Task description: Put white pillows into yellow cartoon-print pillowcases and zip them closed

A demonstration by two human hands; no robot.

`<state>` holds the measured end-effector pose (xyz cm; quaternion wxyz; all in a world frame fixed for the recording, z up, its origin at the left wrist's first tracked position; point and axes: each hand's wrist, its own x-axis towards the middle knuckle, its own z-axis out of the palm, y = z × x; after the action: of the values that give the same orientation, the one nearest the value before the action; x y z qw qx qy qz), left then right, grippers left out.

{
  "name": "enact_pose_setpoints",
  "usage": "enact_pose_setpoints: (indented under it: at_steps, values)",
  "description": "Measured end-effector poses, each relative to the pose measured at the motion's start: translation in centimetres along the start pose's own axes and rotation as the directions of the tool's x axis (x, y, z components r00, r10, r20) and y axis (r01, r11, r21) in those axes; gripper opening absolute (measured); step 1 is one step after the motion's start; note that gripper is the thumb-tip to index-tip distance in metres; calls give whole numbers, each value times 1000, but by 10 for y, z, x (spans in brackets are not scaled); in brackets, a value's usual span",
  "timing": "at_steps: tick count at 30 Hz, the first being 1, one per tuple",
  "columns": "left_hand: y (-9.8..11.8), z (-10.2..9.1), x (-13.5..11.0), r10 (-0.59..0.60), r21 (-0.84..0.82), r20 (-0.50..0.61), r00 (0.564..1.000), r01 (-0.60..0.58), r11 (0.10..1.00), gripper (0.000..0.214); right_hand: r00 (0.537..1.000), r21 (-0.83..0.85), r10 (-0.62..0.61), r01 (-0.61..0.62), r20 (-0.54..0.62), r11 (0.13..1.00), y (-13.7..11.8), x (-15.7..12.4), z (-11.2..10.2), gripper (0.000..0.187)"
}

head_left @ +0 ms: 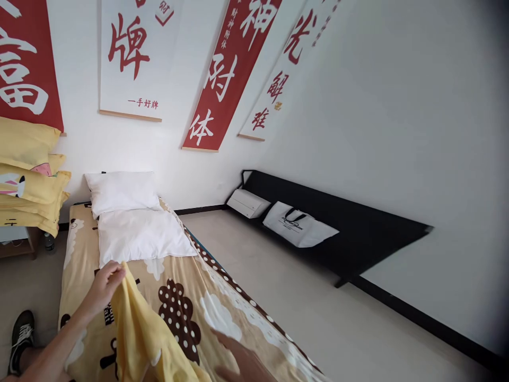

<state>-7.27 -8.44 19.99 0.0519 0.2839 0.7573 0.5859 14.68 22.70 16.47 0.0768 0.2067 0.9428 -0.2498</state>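
Observation:
My left hand (106, 284) pinches the top edge of a yellow pillowcase (139, 329), lifting it above the bed so that it hangs down in folds. Low in the view, my right hand (240, 358) is blurred, its fingers apart, just right of the hanging cloth and over the bed; it appears to hold nothing. Two white pillows lie beyond my hands: a nearer pillow (143, 236) and a farther pillow (123, 193) behind it at the head of the bed. Under them spreads a tan patterned sheet (217, 286) with clouds and brown dotted shapes.
Several yellow pillows (29, 185) are stacked on a low cabinet (18, 246) at left. Along the right wall stands a black folding cot (358, 228) bearing a white box (248, 203) and a white bag (298, 225). A dark shoe (23, 334) shows at lower left. Scrolls hang above.

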Motion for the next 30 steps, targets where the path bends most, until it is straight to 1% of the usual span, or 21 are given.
enact_pose_setpoints:
  at_steps: [2, 4, 5, 6, 7, 8, 9, 11, 13, 15, 17, 19, 20, 21, 22, 23, 24, 26, 27, 29, 30]
  values:
    - [30, 10, -10, 100, -30, 52, 994, -99, 995, 36, 981, 138, -155, 171, -120, 976, -42, 14, -3, 69]
    - [57, 15, -21, 186, -46, 155, 970, -181, 982, 30, 932, 319, -327, 360, -154, 877, -83, 26, -6, 79]
    - [68, 16, -27, 223, -41, 205, 953, -219, 975, 28, 897, 409, -421, 438, -137, 801, -100, 30, -6, 85]
    - [77, 14, -32, 254, -23, 246, 935, -256, 966, 26, 857, 489, -504, 485, -102, 726, -115, 34, -6, 89]
    - [84, 11, -37, 278, 5, 277, 920, -290, 957, 25, 825, 557, -562, 495, -61, 666, -126, 36, -6, 87]
    - [87, 7, -40, 294, 39, 291, 910, -318, 947, 24, 809, 613, -587, 475, -23, 631, -135, 38, -4, 80]
    - [89, 2, -43, 298, 73, 289, 910, -331, 941, 25, 813, 656, -582, 435, 7, 616, -139, 40, -3, 69]
    - [84, -9, -44, 254, 130, 245, 936, -291, 948, 25, 860, 733, -510, 342, 8, 588, -142, 40, 0, 48]
    - [73, -19, -41, 137, 156, 191, 972, -168, 973, 28, 906, 812, -422, 272, -35, 516, -141, 38, 0, 44]
    - [58, -22, -37, -4, 166, 213, 977, -32, 986, 52, 912, 838, -405, 267, -61, 475, -143, 32, -2, 43]
    - [44, -18, -34, -82, 201, 290, 954, 23, 979, 81, 891, 793, -445, 338, -96, 506, -151, 24, -7, 38]
    - [36, -8, -33, -57, 230, 346, 936, -26, 973, 97, 845, 706, -524, 436, -108, 558, -162, 14, -12, 33]
    - [34, -2, -32, -24, 229, 366, 930, -65, 971, 96, 821, 673, -561, 472, -100, 570, -167, 10, -14, 32]
    - [34, 3, -32, 8, 219, 383, 924, -99, 971, 85, 803, 651, -590, 492, -82, 579, -172, 7, -15, 31]
    - [35, 7, -31, 36, 203, 399, 916, -127, 971, 67, 796, 633, -602, 501, -70, 590, -175, 5, -15, 31]
    - [37, 9, -31, 57, 185, 411, 910, -145, 972, 47, 802, 615, -593, 504, -73, 606, -176, 4, -15, 30]
    - [38, 9, -30, 74, 174, 412, 908, -158, 972, 34, 817, 589, -568, 508, -98, 629, -176, 6, -15, 28]
    - [39, 5, -29, 114, 170, 362, 925, -185, 968, 37, 848, 502, -514, 505, -133, 702, -169, 12, -13, 28]
    - [40, 1, -29, 135, 164, 320, 938, -195, 967, 38, 862, 447, -494, 489, -116, 749, -162, 17, -11, 26]
    - [41, -12, -27, 162, 140, 209, 965, -193, 971, 37, 893, 344, -449, 414, 27, 843, -145, 29, -6, 11]
    - [42, -19, -27, 164, 128, 140, 976, -182, 975, 37, 905, 296, -410, 363, 114, 884, -135, 35, -2, 10]
